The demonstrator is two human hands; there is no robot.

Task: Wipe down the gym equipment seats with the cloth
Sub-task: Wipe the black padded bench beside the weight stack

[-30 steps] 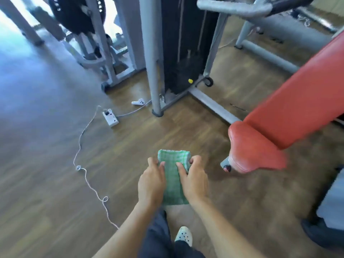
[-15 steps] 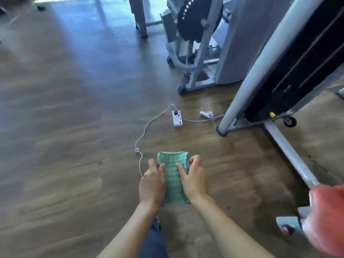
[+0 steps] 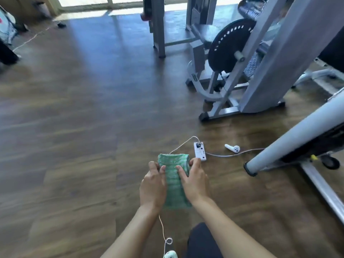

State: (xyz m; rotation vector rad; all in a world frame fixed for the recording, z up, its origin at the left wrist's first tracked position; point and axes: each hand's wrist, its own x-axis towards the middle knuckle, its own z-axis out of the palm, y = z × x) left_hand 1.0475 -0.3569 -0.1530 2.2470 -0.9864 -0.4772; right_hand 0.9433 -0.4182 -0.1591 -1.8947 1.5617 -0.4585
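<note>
**Over the wood floor, between machines: cloth in hand, no seat within reach**

Cloth (image 3: 175, 181): green check, folded into a narrow pad, held out in front of me at about waist height, above the floor (image 3: 74, 127). Left hand (image 3: 152, 187) and right hand (image 3: 195, 181) each grip a long edge, thumbs on top and fingers curled under. It touches no equipment.

Risks, as I judge them:
- White cord (image 3: 183, 143) runs from the power strip (image 3: 200, 151), passes behind the cloth and loops close to my shoe (image 3: 170, 255). A step into that loop could trip me or drag the strip.
- Loose white plug piece (image 3: 232, 148) lies just beside the strip, where I could tread on it.
- Foot of the slanted grey post (image 3: 290, 144) sits low on my right; with my eyes on the cloth, I could catch a shin on it.
- Frame is blurred, so I may misjudge clearances.

Count:
- cloths 1
- hands 2, both on the cloth
- power strips 1
- loose plug pieces 1
- black disc (image 3: 229, 45) 1, on the nearest machine
- grey machine frames, at least 3
- seats: cannot tell; one grey pad (image 3: 210, 33) behind the disc may be a seat.
</note>
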